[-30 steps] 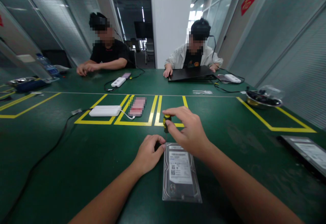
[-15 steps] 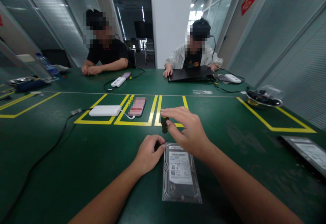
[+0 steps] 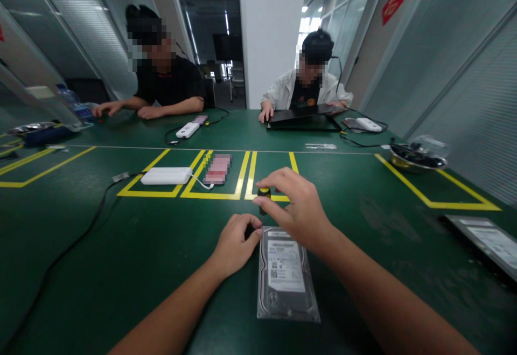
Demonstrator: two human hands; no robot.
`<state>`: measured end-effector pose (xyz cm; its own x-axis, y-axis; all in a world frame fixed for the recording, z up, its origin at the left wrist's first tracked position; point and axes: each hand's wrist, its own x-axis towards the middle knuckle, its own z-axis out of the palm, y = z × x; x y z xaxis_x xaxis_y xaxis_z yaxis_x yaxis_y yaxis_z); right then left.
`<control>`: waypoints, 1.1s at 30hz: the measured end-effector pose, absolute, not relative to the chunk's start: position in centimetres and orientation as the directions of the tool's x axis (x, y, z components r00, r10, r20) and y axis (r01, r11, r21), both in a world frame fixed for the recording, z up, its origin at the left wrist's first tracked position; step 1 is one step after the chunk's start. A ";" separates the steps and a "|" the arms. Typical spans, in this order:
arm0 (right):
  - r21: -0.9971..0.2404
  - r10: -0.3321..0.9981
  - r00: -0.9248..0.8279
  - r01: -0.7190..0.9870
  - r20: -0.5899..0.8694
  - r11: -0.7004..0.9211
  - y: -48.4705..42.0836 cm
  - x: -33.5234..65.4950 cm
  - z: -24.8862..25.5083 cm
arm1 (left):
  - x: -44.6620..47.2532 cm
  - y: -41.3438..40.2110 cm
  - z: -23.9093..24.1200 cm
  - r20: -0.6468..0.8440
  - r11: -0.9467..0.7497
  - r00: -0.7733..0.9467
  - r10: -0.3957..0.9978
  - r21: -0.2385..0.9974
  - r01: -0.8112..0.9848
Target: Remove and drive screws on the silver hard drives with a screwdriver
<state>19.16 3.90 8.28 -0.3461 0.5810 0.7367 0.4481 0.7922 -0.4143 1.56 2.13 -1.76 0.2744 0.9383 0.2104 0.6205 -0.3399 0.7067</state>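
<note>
A hard drive with a white label lies flat on the green table, its long side running away from me. My left hand grips its far left corner between thumb and curled fingers. In my right hand is a short, stubby screwdriver with a black and yellow handle, pinched between thumb and fingers. It stands upright over that same corner, close to my left fingertips. The exact contact of its tip is too small to make out.
Another hard drive lies at the right. A metal bowl of dark parts is beyond it. A white power bank is cabled to a phone. Two people sit opposite, one holding a black panel.
My right thumb and fingers have shifted on the screwdriver handle, whose yellow top now shows. My left hand and the hard drive stay put. The person at left has reached sideways.
</note>
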 end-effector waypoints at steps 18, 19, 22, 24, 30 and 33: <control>-0.365 0.651 -0.287 0.639 0.703 0.677 3.5 18.8 8.1 | 1.6 2.1 -1.6 0.217 -0.343 0.270 0.938 0.699 0.627; -0.365 0.655 -0.288 0.644 0.699 0.672 3.5 18.8 8.2 | 1.6 2.1 -1.7 0.217 -0.341 0.269 0.939 0.699 0.629; -0.359 0.659 -0.295 0.651 0.692 0.669 3.4 18.6 8.2 | 1.6 2.2 -1.8 0.215 -0.338 0.266 0.940 0.699 0.630; -0.362 0.663 -0.296 0.652 0.688 0.667 3.3 18.4 8.3 | 1.6 2.2 -1.8 0.217 -0.341 0.267 0.939 0.699 0.629; -0.356 0.667 -0.306 0.658 0.679 0.664 3.3 18.3 8.4 | 1.6 2.1 -1.7 0.221 -0.342 0.266 0.938 0.701 0.626; -0.354 0.666 -0.307 0.657 0.680 0.665 3.2 18.4 8.5 | 1.7 2.1 -1.7 0.219 -0.341 0.267 0.939 0.703 0.624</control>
<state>18.35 3.24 8.48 -0.3070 0.6656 0.6802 0.6572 0.6652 -0.3542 1.65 2.12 -1.71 0.2667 0.9386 0.2190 0.6242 -0.3413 0.7028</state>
